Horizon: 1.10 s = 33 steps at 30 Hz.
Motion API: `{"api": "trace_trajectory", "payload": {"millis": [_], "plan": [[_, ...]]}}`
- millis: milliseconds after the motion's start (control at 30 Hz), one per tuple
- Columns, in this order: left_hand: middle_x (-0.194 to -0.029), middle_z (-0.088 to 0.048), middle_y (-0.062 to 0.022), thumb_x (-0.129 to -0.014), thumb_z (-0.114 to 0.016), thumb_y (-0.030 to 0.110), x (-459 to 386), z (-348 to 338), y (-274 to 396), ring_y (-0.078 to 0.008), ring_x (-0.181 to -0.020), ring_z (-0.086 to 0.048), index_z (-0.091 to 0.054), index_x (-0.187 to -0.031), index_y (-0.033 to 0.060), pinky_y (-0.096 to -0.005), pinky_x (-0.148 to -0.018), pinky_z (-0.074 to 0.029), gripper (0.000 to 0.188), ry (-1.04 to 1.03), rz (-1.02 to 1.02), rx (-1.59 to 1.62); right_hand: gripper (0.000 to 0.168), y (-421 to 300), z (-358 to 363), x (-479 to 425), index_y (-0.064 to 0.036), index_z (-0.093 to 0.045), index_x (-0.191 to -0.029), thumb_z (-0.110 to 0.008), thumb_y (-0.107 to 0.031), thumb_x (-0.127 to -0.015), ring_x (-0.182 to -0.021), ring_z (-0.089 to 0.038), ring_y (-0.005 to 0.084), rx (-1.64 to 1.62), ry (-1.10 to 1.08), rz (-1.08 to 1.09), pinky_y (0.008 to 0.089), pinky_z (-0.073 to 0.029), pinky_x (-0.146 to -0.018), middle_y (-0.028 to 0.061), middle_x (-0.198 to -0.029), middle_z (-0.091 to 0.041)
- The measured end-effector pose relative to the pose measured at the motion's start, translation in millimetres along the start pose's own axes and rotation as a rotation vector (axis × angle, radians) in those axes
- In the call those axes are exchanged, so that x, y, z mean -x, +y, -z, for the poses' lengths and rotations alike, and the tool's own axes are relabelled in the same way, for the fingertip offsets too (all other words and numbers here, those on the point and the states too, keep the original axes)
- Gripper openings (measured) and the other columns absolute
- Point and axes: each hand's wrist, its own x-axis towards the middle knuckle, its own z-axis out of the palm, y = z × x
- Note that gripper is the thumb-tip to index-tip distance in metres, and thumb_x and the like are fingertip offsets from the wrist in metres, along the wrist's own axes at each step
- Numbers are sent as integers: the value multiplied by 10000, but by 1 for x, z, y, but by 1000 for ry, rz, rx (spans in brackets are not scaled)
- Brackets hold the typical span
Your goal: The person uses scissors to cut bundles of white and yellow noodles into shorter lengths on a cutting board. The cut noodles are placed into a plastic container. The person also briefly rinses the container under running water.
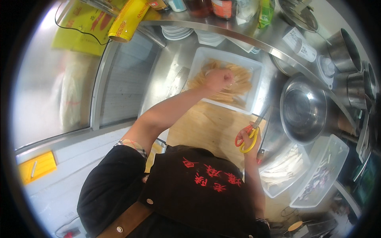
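Note:
My left hand [221, 78] is over a white plastic tub [257, 89] of pale yellow strips [238, 96], its fingers curled at the strips. Something clear and shiny shows by the fingertips; whether the hand grips it or any strips is unclear. Scissors [254, 134] with one red and one yellow handle are in my right hand [248, 141], above the right side of a wooden board [205, 128]. Their blades point up and to the right, away from my body. The tub stands at the far edge of the board.
To the right are a large steel bowl [303, 108], a clear tub of white strips [282, 175] and a long clear container [320, 175] with purplish pieces. A metal shelf edge [253, 37] crosses above stacked plates [177, 32]. A knife-like tool lies by the board's right edge.

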Motion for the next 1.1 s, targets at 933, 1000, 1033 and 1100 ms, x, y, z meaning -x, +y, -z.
{"api": "trace_trajectory", "payload": {"millis": [933,1000,1033,1100], "plan": [[-757,-624,-60,-724,-755,68,3,89,32,-161,-691,-604,-646,-848,25,-292,-641,-507,170,157,-127,-246,457,9,4,4,7,-441,-1252,-598,57,-826,-622,-610,169,-6,-13,-55,286,-527,-578,76,-768,-569],[-754,-622,-47,-734,-759,62,-5,90,10,-115,-704,-596,-645,-863,9,-271,-637,-499,180,57,-50,-181,454,12,-2,5,8,-440,-1253,-595,58,-829,-624,-610,171,-10,-36,-64,286,-527,-577,78,-776,-569],[-761,-627,-45,-751,-750,65,0,87,-1,-110,-712,-597,-646,-872,3,-271,-641,-501,172,-20,21,-159,452,11,-1,9,8,-440,-1253,-593,58,-830,-625,-611,172,-11,-58,-73,287,-527,-577,80,-781,-569],[-776,-638,-40,-784,-733,70,-8,89,-13,-100,-728,-599,-647,-890,-9,-271,-648,-503,158,-169,120,-118,444,6,-6,-1,12,-441,-1251,-588,61,-835,-624,-607,171,-21,-86,-31,286,-521,-577,85,-779,-572]]}}
